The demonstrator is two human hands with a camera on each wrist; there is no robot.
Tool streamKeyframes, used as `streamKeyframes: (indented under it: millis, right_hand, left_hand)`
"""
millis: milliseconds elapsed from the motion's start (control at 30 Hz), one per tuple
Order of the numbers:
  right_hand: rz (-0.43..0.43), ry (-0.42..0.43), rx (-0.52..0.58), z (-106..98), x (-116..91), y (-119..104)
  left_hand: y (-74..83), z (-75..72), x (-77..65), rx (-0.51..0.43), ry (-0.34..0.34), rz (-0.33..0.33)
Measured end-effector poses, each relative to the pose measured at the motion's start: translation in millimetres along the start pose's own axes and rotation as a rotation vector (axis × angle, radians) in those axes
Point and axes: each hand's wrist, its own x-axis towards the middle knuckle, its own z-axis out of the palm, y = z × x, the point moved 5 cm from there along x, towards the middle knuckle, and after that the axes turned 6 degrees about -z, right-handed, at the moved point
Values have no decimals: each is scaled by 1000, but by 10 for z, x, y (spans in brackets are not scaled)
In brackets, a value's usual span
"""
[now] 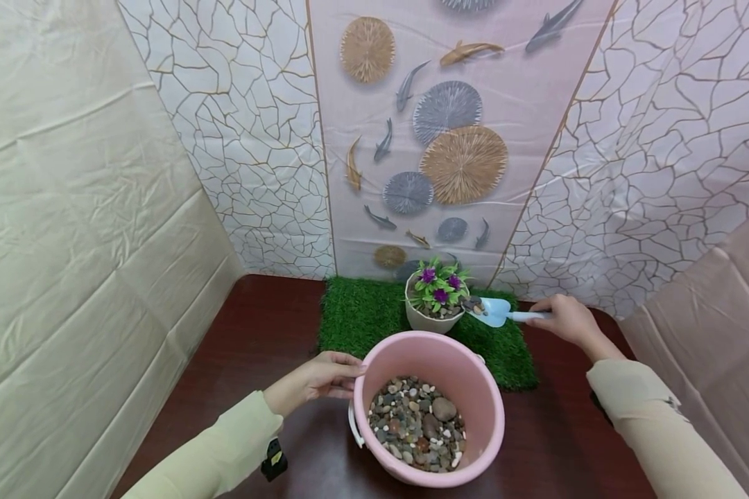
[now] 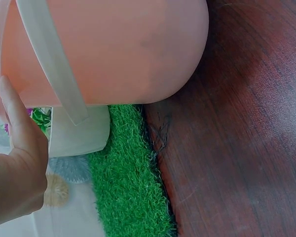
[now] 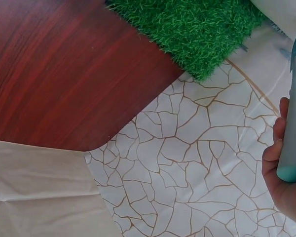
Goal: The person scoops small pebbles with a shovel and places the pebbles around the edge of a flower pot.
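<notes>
The right hand (image 1: 568, 319) has its grip wrapped round the handle (image 1: 526, 316) of the trowel (image 1: 496, 311), its blade at the flowerpot (image 1: 433, 321). Probably light and stiff, it suits that hold; the stones (image 1: 474, 304) may slide. The left hand (image 1: 327, 375) pinches the bucket (image 1: 498, 416).

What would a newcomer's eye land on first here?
Probably the pink bucket of pebbles in the foreground, the left hand holding its rim. Behind it, purple flowers in a pale pot stand on green turf; the right hand holds a stone-laden blue trowel at the pot's rim.
</notes>
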Motion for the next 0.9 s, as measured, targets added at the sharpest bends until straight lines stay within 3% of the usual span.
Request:
streamKeyframes:
  millis: [600, 900]
  right_hand:
    - [71, 20, -39, 128, 296, -103]
    - [133, -14, -61, 176, 507, -170]
  left_hand:
    - [-14, 1, 12, -2, 8, -2]
    - [-4, 11, -6, -7, 1, 4]
